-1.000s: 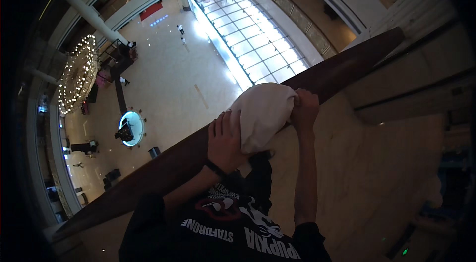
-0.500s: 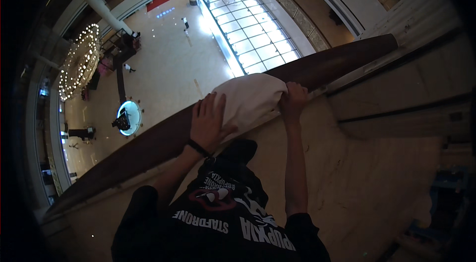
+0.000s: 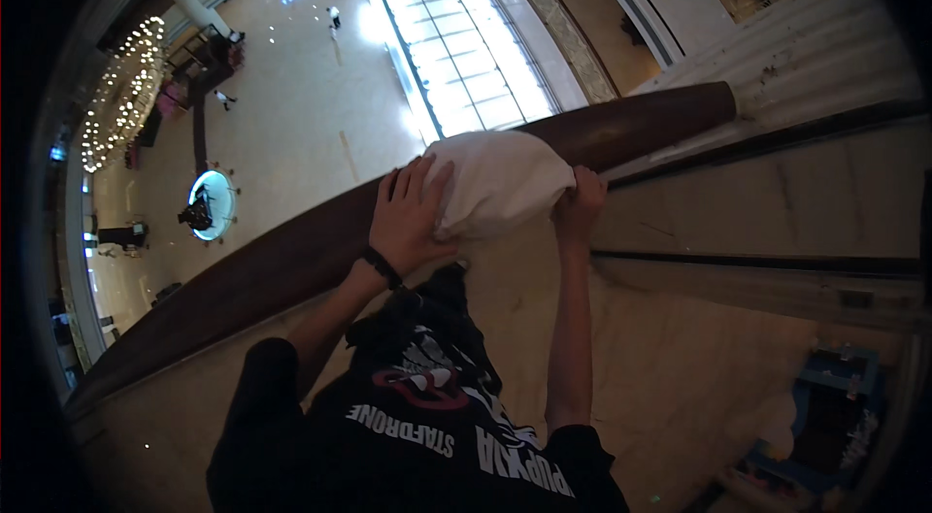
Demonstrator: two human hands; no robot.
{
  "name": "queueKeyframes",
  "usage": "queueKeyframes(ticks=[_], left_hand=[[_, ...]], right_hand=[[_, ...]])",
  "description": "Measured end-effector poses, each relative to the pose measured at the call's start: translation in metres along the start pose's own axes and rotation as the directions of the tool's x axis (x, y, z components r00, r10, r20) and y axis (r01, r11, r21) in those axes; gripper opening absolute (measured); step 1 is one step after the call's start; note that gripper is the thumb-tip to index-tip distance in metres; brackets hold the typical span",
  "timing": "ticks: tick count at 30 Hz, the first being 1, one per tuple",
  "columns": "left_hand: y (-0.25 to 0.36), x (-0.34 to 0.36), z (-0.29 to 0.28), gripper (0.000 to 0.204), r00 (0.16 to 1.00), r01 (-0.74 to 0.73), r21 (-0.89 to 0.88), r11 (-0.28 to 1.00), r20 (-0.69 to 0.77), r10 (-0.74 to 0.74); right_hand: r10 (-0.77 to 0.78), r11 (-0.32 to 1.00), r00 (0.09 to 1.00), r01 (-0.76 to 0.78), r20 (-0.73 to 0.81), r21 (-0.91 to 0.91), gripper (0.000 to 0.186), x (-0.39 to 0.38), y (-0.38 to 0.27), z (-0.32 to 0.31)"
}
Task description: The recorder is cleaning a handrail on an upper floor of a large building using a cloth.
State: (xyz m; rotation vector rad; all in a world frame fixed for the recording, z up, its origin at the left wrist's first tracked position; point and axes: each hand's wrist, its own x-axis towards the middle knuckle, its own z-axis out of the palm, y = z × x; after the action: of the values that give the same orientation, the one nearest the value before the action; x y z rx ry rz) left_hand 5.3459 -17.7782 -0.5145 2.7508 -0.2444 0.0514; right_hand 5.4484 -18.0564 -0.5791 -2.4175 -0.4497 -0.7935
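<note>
A white cloth [image 3: 500, 181] is draped over a broad dark brown handrail [image 3: 282, 256], bulging loosely on top. My left hand [image 3: 408, 214] lies on the cloth's left edge and the rail, its fingers spread and stretched out. At the cloth's right edge, my right hand [image 3: 581, 202] is closed, gripping a bunched fold against the near side of the rail. The underside of the cloth and the right fingertips are hidden. A dark band circles my left wrist.
Beyond the rail, the drop opens onto a hall floor [image 3: 291, 96] far below, with a lit round platform [image 3: 214, 205] and a bright gridded glass roof [image 3: 456, 28]. The rail ends at a pale stone wall [image 3: 815, 66]. A blue-framed object [image 3: 825, 416] stands at lower right.
Both hands and the cloth have shifted right along the rail, closer to its right end. The view has moved with them. My right hand still grips the cloth.
</note>
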Motion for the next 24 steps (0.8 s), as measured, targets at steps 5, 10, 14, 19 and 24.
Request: queueKeyframes(ticks=[5, 10, 14, 19, 24], left_hand=[[0.067, 0.075, 0.036, 0.112, 0.997, -0.006, 0.022, 1.0, -0.074, 0.008], [0.112, 0.124, 0.053, 0.119, 0.994, 0.112, 0.037, 0.993, -0.024, -0.111], [0.155, 0.162, 0.063, 0.121, 0.991, 0.132, 0.04, 0.99, -0.014, -0.131], [0.207, 0.206, 0.087, 0.123, 0.986, 0.145, 0.1, 0.984, -0.1, -0.135], [0.277, 0.275, 0.12, 0.123, 0.982, 0.143, 0.127, 0.981, -0.138, -0.126]], right_hand=[[0.145, 0.989, 0.989, -0.145, 0.013, -0.008, 0.012, 0.024, 0.068, -0.022], [0.061, 0.997, 0.998, -0.061, 0.008, 0.045, 0.012, 0.065, 0.104, -0.032], [0.009, 0.999, 1.0, -0.009, -0.004, -0.044, 0.017, 0.107, 0.165, -0.042], [-0.039, 0.998, 0.999, 0.039, -0.007, -0.04, 0.019, 0.145, 0.253, -0.056], [0.029, 0.998, 0.998, -0.032, -0.057, -0.05, 0.015, 0.17, 0.337, -0.073]])
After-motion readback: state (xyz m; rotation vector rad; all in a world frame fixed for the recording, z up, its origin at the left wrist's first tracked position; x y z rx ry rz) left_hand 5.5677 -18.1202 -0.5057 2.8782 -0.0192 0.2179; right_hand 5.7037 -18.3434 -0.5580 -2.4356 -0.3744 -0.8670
